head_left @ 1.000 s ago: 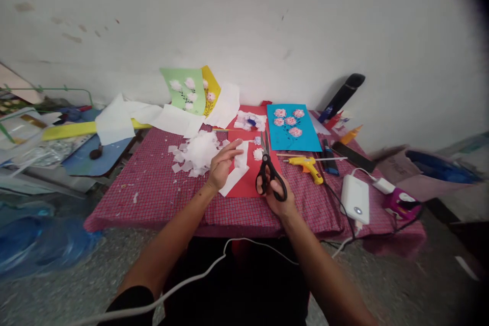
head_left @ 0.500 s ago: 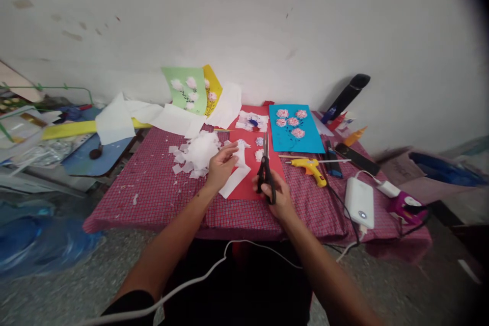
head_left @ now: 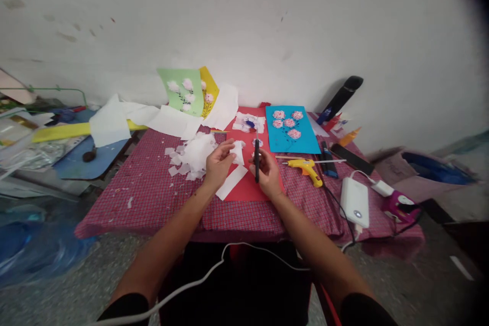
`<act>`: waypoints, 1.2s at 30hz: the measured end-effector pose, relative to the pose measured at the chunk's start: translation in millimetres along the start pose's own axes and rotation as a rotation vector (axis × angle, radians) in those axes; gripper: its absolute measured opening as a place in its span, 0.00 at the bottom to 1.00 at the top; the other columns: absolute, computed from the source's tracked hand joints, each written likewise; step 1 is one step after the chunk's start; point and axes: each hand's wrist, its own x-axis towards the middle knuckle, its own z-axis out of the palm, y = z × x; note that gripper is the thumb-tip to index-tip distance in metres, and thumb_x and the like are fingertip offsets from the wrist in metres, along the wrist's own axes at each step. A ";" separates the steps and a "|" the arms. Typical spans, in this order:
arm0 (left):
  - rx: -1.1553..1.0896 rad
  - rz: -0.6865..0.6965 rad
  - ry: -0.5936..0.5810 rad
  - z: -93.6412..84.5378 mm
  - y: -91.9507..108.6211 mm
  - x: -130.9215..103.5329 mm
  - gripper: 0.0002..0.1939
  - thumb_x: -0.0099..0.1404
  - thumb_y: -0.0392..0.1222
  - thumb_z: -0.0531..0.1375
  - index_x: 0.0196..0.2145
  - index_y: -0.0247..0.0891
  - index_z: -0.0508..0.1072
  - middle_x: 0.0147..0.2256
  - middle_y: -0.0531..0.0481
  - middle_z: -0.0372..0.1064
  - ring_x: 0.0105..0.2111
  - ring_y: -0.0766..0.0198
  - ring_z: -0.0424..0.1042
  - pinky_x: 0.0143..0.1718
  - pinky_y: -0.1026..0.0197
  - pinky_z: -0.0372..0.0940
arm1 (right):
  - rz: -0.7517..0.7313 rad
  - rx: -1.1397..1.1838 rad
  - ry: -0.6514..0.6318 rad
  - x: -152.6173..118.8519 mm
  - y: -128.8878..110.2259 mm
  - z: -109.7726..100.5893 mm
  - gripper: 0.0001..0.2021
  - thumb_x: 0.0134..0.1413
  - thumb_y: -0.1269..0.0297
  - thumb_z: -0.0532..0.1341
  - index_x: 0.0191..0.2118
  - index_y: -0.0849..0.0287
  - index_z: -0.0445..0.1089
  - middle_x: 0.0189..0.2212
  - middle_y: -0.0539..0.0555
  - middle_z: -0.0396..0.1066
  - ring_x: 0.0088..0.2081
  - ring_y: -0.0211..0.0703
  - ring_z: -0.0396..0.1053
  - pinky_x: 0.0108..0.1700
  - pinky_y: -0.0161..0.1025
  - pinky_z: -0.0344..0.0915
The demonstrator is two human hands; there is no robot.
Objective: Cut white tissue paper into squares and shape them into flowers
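1. While the left hand [head_left: 220,162] sits at the left edge of a white paper piece [head_left: 238,154], its fingers are bent and its fingertips meet the paper; whether thumb and fingers pinch it cannot be told.
2. The right hand [head_left: 266,170] is closed around the black handles of the scissors [head_left: 257,159]. The scissors appear edge-on, blades pointing away from the person; how far the blades are parted cannot be read.
3. The scissors are positioned to the right of the white paper piece, apart from it, over the red sheet [head_left: 250,192].
4. A white paper strip [head_left: 231,183] lies at an angle on the left part of the red sheet, just below the white paper piece.
5. A stained white tissue [head_left: 248,123] rests near the far end of the red sheet.
6. The pile of white paper cuttings [head_left: 196,154] is located left of the left hand, on the checked cloth of the bench [head_left: 153,209].
7. The blue card [head_left: 281,142], bearing five pink-and-white flowers, lies right of the stained white tissue. The yellow glue gun [head_left: 304,167] lies nearer the person than this card.
8. The green card [head_left: 176,97], also decorated with flowers, leans at the wall, partly overlapping a yellow card [head_left: 212,91].
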 end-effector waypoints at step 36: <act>-0.045 -0.013 0.014 -7.7 -16.6 14.6 0.10 0.55 0.32 0.66 0.37 0.39 0.76 0.56 0.44 0.73 0.54 0.57 0.73 0.53 0.52 0.68 | 0.130 0.362 -0.094 6.0 -10.2 -10.6 0.23 0.48 0.54 0.72 0.51 0.51 0.74 0.41 0.56 0.80 0.46 0.57 0.77 0.48 0.53 0.72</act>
